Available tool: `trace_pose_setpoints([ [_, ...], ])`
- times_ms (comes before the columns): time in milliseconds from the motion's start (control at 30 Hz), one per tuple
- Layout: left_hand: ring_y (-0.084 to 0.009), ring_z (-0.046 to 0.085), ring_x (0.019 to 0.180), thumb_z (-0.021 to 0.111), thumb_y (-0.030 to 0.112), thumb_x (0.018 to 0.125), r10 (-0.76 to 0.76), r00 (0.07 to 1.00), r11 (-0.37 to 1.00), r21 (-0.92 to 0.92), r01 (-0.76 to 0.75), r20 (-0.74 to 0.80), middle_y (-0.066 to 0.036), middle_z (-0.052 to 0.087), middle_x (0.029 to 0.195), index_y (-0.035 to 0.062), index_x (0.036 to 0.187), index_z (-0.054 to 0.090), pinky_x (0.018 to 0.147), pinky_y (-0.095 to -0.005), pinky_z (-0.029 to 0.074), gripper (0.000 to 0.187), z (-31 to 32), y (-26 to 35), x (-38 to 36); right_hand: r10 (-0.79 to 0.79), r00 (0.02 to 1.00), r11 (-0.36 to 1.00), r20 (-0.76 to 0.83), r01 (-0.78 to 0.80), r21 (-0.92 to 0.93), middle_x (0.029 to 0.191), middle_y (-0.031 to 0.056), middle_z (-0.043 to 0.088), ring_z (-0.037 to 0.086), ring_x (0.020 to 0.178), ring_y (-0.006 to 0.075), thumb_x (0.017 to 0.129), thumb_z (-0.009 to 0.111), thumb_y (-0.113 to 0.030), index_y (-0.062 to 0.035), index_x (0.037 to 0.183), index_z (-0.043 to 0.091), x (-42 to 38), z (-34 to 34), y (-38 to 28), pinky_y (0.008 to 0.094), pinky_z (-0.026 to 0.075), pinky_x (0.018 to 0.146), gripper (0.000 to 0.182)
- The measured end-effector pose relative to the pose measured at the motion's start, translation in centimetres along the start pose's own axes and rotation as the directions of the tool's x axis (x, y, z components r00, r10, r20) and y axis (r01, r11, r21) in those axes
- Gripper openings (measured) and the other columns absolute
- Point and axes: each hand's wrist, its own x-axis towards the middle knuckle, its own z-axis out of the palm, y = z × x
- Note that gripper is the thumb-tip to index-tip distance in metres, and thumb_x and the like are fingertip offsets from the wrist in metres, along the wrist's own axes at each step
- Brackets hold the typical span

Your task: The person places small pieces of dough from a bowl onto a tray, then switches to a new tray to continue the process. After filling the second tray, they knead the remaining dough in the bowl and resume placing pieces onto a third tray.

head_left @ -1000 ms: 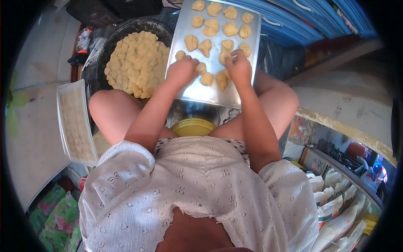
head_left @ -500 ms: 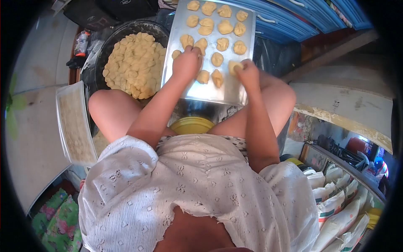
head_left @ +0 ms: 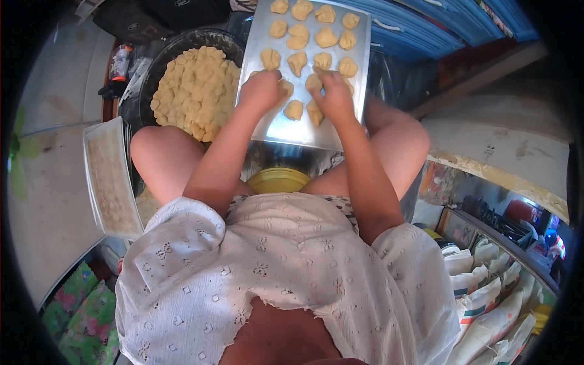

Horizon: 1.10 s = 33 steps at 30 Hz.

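Observation:
A metal baking tray (head_left: 277,131) lies tilted across my lap, with rows of rough dough pieces such as this dough piece (head_left: 326,37) on it. My left hand (head_left: 260,94) is over the tray's left side, fingers closed at a dough piece (head_left: 286,89); another piece is partly hidden behind it. On the tray's right half, my right hand (head_left: 336,97) has its thumb and fingers around a dough piece (head_left: 314,82). Another piece shows just behind its knuckles. Two more dough pieces lie between and below my hands, the right one partly covered.
To the left stands a large dark basin (head_left: 148,91) heaped with cut dough (head_left: 194,91). A yellow container (head_left: 278,180) sits below the tray. Blue drawers (head_left: 404,27) are at the back right, stacked pale boards (head_left: 111,176) at left, and white packets (head_left: 486,298) at lower right.
My right hand has moved left from the tray's right edge to a dough piece nearer the middle, leaving its earlier piece behind. My left hand has shifted slightly down and left.

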Motion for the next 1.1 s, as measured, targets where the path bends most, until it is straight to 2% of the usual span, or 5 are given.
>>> trace_pose_setpoints([
  [167,-0.0316,0.062,0.081,0.065,0.026,0.073,-0.121,0.984,0.992,0.047,0.116,0.130,-0.017,0.064,0.083,0.0061,0.102,0.060,0.071,-0.0404,0.048,0.036,1.0,-0.2,-0.5,0.046,0.972,0.998,0.231,-0.054,0.029,0.100,0.0151,0.056,0.052,0.097,0.0321,0.067,0.067,-0.010,-0.0087,0.104,0.062,-0.3,0.8,1.0,0.0392,0.044,0.084,0.037],
  [300,-0.0317,0.062,0.080,0.066,0.027,0.072,-0.143,0.982,0.989,-0.018,0.147,0.126,-0.016,0.064,0.082,0.0053,0.100,0.060,0.071,-0.0400,0.048,0.036,1.3,0.2,-0.8,-0.049,0.998,0.999,0.034,0.049,0.007,0.097,0.0140,0.056,0.053,0.093,0.0324,0.065,0.068,-0.009,-0.0081,0.101,0.062,-1.5,0.4,0.7,0.0397,0.044,0.082,0.037],
  [600,-0.0328,0.059,0.090,0.065,0.024,0.075,-0.227,0.952,0.971,-0.127,0.204,-0.207,-0.017,0.061,0.097,0.0074,0.109,0.058,0.077,-0.0407,0.047,0.039,-0.2,-5.7,-0.2,-0.099,0.962,0.935,0.256,0.178,-0.306,0.091,0.0037,0.056,0.049,0.094,0.0217,0.071,0.066,-0.023,-0.0150,0.102,0.060,-4.4,1.8,-4.3,0.0370,0.033,0.082,0.033],
  [867,-0.0267,0.062,0.082,0.066,0.025,0.074,-0.072,0.997,0.990,-0.121,0.071,0.000,-0.014,0.064,0.089,0.0093,0.109,0.061,0.072,-0.0359,0.047,0.038,0.4,-5.7,-0.9,-0.223,0.971,0.908,0.082,0.237,-0.346,0.090,0.0019,0.057,0.048,0.093,0.0215,0.068,0.066,-0.019,-0.0167,0.096,0.063,-5.6,2.2,-3.8,0.0373,0.032,0.081,0.029],
  [1100,-0.0265,0.059,0.079,0.068,0.022,0.073,-0.123,0.955,0.835,-0.492,0.247,0.270,-0.015,0.060,0.085,0.0035,0.106,0.061,0.074,-0.0337,0.047,0.038,0.2,-5.8,-3.7,-0.070,0.952,0.971,0.296,0.133,-0.196,0.089,0.0034,0.059,0.049,0.094,0.0234,0.067,0.071,-0.026,-0.0171,0.102,0.060,-5.5,1.7,-4.4,0.0379,0.031,0.082,0.037],
])
